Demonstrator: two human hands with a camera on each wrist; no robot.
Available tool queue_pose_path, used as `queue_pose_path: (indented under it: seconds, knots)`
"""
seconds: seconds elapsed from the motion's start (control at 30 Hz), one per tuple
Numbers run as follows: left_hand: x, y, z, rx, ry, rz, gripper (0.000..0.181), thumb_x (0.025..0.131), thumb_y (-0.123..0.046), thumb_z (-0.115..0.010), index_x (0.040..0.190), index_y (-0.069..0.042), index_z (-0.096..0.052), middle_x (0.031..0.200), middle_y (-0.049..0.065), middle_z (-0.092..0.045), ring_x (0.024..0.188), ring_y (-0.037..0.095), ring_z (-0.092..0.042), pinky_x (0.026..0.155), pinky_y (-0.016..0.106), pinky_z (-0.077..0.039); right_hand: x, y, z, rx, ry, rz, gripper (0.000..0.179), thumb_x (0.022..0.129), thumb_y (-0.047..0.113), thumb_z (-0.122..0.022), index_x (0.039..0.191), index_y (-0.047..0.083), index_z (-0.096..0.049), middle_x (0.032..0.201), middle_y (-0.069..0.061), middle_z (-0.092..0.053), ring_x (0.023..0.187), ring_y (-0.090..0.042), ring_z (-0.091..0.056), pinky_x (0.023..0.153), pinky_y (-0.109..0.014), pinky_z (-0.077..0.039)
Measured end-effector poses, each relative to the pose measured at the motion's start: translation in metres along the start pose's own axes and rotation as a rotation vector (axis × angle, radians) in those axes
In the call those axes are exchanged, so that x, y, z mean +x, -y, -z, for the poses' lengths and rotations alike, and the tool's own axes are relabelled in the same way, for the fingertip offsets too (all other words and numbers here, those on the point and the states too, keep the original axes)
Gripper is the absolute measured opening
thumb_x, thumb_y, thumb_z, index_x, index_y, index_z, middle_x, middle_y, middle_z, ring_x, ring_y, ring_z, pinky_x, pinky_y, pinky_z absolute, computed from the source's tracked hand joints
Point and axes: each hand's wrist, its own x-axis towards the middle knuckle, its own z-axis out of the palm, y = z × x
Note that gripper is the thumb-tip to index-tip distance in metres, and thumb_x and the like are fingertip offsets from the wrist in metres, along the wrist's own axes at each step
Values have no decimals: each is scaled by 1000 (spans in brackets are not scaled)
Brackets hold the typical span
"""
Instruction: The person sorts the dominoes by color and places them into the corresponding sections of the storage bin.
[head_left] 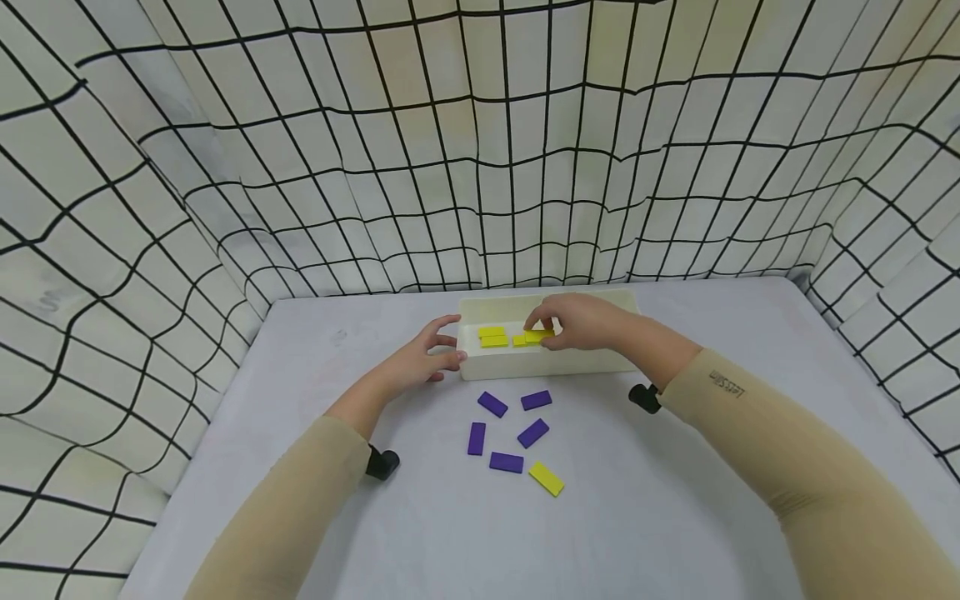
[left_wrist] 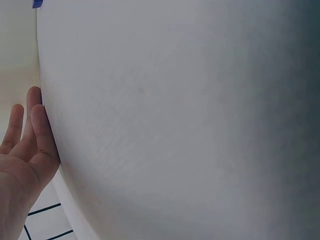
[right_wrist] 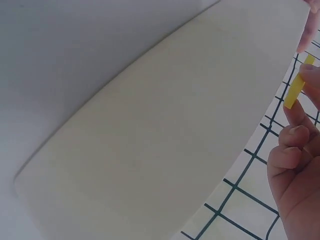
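Yellow block — pinched in right grip; left grip unclenched at white box — pale tabletop, black netting behind.

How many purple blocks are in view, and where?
5, all on the table: a purple block left and another right nearest the white box, then one left and one right farther from it, one beside the loose yellow block. The white box could hide more.

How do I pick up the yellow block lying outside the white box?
Pinch the yellow block by its long edges, near the middle, probably coming from above and the right. It lies flat and slanted on the table, with a purple block close on its left.
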Motion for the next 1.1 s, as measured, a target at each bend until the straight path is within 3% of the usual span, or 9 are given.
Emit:
queue_pose_path:
  seconds: [0.57, 1.1]
  knots:
    - [1, 1, 0, -30, 12, -15, 74, 94, -40, -67, 151, -50, -20, 148, 4, -39, 114, 20, -61, 99, 42, -47, 40, -1, -4, -41, 45, -83, 34, 92, 25, -71, 125, 25, -67, 103, 0, -62, 97, -20, -53, 86, -35, -49]
    - [-1, 1, -1, -17, 4, -31, 74, 95, -40, -66, 152, -49, -19, 149, 4, -40, 115, 20, -61, 100, 43, -47, 60, 1, -8, -296, 89, -86, 30, 94, 30, -68, 123, 26, -69, 104, 2, -63, 96, -19, -56, 87, -38, -48]
